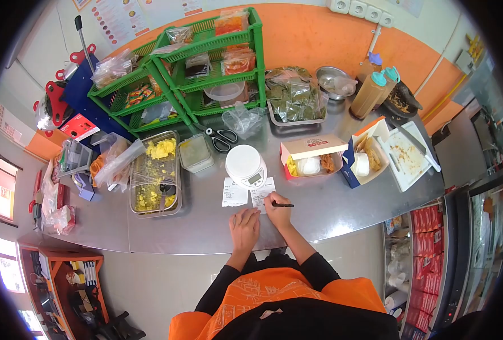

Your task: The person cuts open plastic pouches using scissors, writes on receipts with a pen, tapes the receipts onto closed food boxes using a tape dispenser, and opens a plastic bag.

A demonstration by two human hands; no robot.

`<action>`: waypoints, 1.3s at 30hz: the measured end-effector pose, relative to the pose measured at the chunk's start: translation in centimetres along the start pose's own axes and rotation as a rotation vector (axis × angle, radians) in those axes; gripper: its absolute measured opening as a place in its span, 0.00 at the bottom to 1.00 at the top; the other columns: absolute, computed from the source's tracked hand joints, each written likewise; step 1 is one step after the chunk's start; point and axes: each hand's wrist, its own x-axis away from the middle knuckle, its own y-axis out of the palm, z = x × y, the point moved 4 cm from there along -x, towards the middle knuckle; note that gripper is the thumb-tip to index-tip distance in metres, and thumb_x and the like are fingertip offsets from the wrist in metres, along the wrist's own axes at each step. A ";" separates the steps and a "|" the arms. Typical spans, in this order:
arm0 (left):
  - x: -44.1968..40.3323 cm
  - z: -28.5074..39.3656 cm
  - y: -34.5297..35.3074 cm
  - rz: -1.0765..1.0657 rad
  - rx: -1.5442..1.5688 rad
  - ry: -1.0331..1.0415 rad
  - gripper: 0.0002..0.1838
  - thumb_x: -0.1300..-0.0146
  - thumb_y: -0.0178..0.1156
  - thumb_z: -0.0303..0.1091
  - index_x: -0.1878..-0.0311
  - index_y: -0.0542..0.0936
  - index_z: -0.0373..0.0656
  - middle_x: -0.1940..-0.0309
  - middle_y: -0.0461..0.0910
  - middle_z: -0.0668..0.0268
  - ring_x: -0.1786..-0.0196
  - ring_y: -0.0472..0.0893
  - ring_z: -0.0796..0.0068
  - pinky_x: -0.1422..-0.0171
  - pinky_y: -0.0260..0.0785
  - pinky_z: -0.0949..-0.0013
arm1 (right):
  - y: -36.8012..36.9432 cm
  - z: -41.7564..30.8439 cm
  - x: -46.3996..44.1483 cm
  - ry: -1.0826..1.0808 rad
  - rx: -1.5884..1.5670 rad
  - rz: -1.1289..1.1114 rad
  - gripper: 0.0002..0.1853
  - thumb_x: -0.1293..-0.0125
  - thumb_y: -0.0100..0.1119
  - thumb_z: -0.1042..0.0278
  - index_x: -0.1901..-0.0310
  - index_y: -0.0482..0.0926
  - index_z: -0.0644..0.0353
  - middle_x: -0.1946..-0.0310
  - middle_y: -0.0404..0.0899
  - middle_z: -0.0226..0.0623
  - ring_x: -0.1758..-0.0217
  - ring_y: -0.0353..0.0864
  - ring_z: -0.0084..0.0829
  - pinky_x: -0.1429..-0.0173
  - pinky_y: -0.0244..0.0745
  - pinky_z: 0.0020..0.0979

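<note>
Under my right hand (277, 212), which grips a black pen (286, 205), lies a printed receipt (260, 194). My left hand (244, 228) rests on the metal table just left of it, fingers stretched forward, holding nothing; its fingertips reach the lower edge of the paper. To the left lies a second receipt (235, 194). A white round kitchen scale (244, 162) stands on the upper edges of both papers, with its small display facing me.
Right of the scale stand two open food boxes, one cream (314, 148) and one blue (349, 170). A cutting board (408, 161) holds a knife (416, 144). Scissors (222, 139), a tray of yellow food (156, 175) and green racks (206, 79) are left and behind.
</note>
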 end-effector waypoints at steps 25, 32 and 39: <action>-4.3 -5.6 -9.4 -0.292 0.530 -0.375 0.17 0.39 0.62 0.37 0.49 0.78 0.44 0.73 0.76 0.63 0.77 0.74 0.71 0.71 0.68 0.67 | 9.3 -8.4 -15.0 0.281 0.588 -0.665 0.23 0.38 0.51 0.46 0.66 0.84 0.60 0.68 0.84 0.46 0.59 0.85 0.41 0.58 0.78 0.41; -14.2 1.6 -0.3 -0.135 0.748 -0.001 0.37 0.44 0.64 0.29 0.32 0.60 0.39 0.41 0.66 0.51 0.45 0.72 0.56 0.47 0.70 0.63 | -17.8 1.6 -8.7 0.963 0.926 -0.173 0.26 0.38 0.55 0.46 0.57 0.79 0.66 0.57 0.82 0.50 0.52 0.82 0.43 0.53 0.78 0.43; -18.2 4.0 9.1 -0.175 0.816 -0.150 0.35 0.53 0.54 0.13 0.36 0.67 0.44 0.39 0.67 0.51 0.35 0.67 0.47 0.34 0.64 0.60 | -22.8 5.3 -12.0 0.696 0.875 0.082 0.35 0.45 0.66 0.47 0.48 0.64 0.70 0.62 0.80 0.53 0.59 0.82 0.50 0.55 0.77 0.46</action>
